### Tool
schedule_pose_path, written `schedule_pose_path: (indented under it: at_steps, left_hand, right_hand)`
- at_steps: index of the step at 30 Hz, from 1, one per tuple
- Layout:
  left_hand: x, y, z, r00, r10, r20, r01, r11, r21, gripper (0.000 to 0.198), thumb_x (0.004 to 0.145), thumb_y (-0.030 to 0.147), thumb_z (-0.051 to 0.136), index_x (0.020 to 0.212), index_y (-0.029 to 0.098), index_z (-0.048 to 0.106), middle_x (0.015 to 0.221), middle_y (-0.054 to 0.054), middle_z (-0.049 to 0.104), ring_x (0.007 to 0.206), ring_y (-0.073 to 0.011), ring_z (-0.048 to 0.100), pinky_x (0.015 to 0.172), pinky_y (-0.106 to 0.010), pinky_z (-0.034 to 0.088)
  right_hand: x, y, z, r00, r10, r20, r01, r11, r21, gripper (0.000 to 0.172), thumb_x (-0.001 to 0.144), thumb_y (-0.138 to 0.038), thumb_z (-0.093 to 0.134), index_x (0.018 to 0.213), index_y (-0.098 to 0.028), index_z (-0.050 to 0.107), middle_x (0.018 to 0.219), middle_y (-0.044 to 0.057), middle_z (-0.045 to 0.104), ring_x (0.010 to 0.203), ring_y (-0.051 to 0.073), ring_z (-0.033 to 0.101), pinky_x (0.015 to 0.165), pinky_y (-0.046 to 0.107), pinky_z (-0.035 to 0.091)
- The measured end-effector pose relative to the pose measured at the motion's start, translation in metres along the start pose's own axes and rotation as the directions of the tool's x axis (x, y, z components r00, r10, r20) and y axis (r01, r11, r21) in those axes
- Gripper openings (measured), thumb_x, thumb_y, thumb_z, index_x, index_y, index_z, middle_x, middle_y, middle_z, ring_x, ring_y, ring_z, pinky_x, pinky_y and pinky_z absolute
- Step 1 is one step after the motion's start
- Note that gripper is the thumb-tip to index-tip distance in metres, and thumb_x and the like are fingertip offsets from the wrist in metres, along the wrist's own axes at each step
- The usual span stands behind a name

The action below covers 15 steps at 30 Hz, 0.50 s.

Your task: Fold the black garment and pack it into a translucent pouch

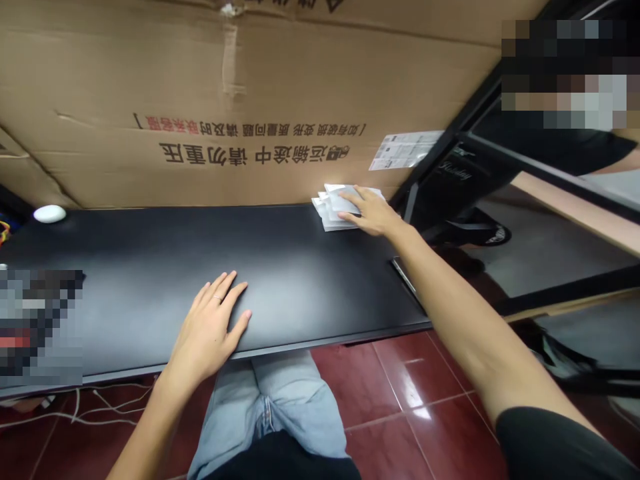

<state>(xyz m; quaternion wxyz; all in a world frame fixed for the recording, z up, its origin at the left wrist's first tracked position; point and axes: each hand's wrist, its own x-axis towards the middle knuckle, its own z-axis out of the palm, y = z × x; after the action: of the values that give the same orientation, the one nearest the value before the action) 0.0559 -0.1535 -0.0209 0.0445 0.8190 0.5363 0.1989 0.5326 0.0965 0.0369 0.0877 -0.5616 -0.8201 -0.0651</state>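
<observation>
My right hand [373, 212] reaches to the far right of the black desktop [280, 267]. Its fingers are spread over a small fanned pile of flat white packets or folded sheets [333, 217], touching the top one; their exact kind is unclear. Part of the pile is hidden beneath that hand. My left hand [210, 323], with a ring on one finger, lies flat near the front edge, fingers apart and holding nothing.
A large cardboard box [280, 87] with upside-down printing and a white label [405, 150] stands behind the desktop. A white rounded object [49, 214] sits at the far left. Black metal shelving [545, 163] borders the right side. White cables [110, 403] hang below.
</observation>
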Motion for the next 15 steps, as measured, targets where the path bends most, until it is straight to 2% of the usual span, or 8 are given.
schedule_pose_path:
  at_steps: [2, 4, 6, 8, 10, 11, 13, 15]
  left_hand:
    - [0.0, 0.001, 0.0, 1.0, -0.003, 0.002, 0.003, 1.0, 0.003, 0.056, 0.113, 0.05, 0.049, 0.164, 0.026, 0.057, 0.178, -0.011, 0.05, 0.168, -0.0339, 0.044, 0.139, -0.062, 0.037]
    - [0.0, 0.002, 0.0, 1.0, -0.01, 0.007, 0.01, 1.0, 0.01, 0.057, 0.113, 0.05, 0.048, 0.164, 0.025, 0.057, 0.178, -0.011, 0.049, 0.168, -0.033, 0.044, 0.139, -0.061, 0.037]
    - [0.001, 0.0, -0.001, 0.999, -0.024, 0.024, 0.024, 0.999, 0.028, 0.059, 0.113, 0.051, 0.048, 0.166, 0.026, 0.055, 0.18, -0.01, 0.047, 0.169, -0.0327, 0.043, 0.14, -0.06, 0.035]
    - [0.005, -0.006, -0.003, 0.998, -0.04, 0.058, 0.037, 0.998, 0.06, 0.062, 0.113, 0.053, 0.049, 0.17, 0.028, 0.051, 0.182, -0.009, 0.044, 0.17, -0.0332, 0.04, 0.141, -0.06, 0.033]
    - [0.012, -0.016, -0.006, 0.994, -0.045, 0.101, 0.035, 0.995, 0.095, 0.067, 0.113, 0.056, 0.049, 0.174, 0.03, 0.047, 0.184, -0.009, 0.039, 0.172, -0.034, 0.036, 0.141, -0.06, 0.031]
    - [0.018, -0.022, -0.007, 0.992, -0.043, 0.119, 0.03, 0.994, 0.109, 0.069, 0.113, 0.058, 0.048, 0.176, 0.03, 0.045, 0.185, -0.009, 0.037, 0.173, -0.0344, 0.034, 0.141, -0.061, 0.03]
    - [0.032, -0.035, -0.009, 0.989, -0.027, 0.144, 0.01, 0.993, 0.12, 0.073, 0.113, 0.063, 0.045, 0.177, 0.028, 0.042, 0.186, -0.01, 0.034, 0.174, -0.0352, 0.031, 0.141, -0.062, 0.029]
    - [0.05, -0.048, -0.011, 0.986, -0.008, 0.164, -0.011, 0.993, 0.116, 0.077, 0.112, 0.066, 0.044, 0.178, 0.025, 0.041, 0.186, -0.013, 0.033, 0.174, -0.0366, 0.03, 0.14, -0.063, 0.028]
  right_hand:
    - [0.001, 0.0, -0.004, 0.999, 0.018, 0.035, -0.018, 1.0, -0.008, 0.086, 0.107, -0.077, 0.046, 0.175, -0.024, 0.045, 0.185, 0.019, 0.035, 0.169, 0.045, 0.037, 0.135, 0.067, 0.033]
    - [0.001, -0.004, -0.011, 0.997, 0.046, 0.067, -0.045, 0.999, -0.02, 0.085, 0.108, -0.078, 0.045, 0.176, -0.026, 0.043, 0.186, 0.02, 0.031, 0.17, 0.047, 0.033, 0.133, 0.073, 0.031]
    - [-0.002, -0.022, -0.017, 0.997, 0.055, 0.056, -0.053, 0.998, -0.046, 0.084, 0.109, -0.076, 0.046, 0.178, -0.027, 0.039, 0.188, 0.022, 0.025, 0.172, 0.051, 0.025, 0.132, 0.082, 0.023]
    - [-0.012, -0.057, -0.02, 1.0, -0.008, -0.009, 0.007, 0.998, -0.064, 0.085, 0.111, -0.07, 0.049, 0.18, -0.023, 0.033, 0.19, 0.023, 0.017, 0.174, 0.052, 0.016, 0.134, 0.084, 0.012]
    - [-0.032, -0.108, -0.016, 0.985, -0.161, -0.061, 0.161, 0.987, -0.016, 0.082, 0.114, -0.062, 0.049, 0.181, -0.019, 0.029, 0.191, 0.022, 0.012, 0.177, 0.045, 0.013, 0.14, 0.073, 0.011]
    - [-0.043, -0.136, -0.011, 0.968, -0.252, -0.019, 0.252, 0.966, 0.051, 0.084, 0.113, -0.062, 0.051, 0.181, -0.017, 0.029, 0.19, 0.022, 0.013, 0.176, 0.042, 0.018, 0.142, 0.067, 0.018]
    - [-0.064, -0.187, 0.002, 0.927, -0.368, 0.076, 0.346, 0.915, 0.208, 0.091, 0.11, -0.071, 0.053, 0.181, -0.019, 0.029, 0.189, 0.02, 0.021, 0.175, 0.039, 0.024, 0.141, 0.062, 0.029]
    - [-0.074, -0.221, 0.015, 0.91, -0.393, 0.13, 0.343, 0.891, 0.297, 0.093, 0.11, -0.076, 0.049, 0.181, -0.02, 0.029, 0.188, 0.02, 0.025, 0.176, 0.038, 0.024, 0.141, 0.063, 0.028]
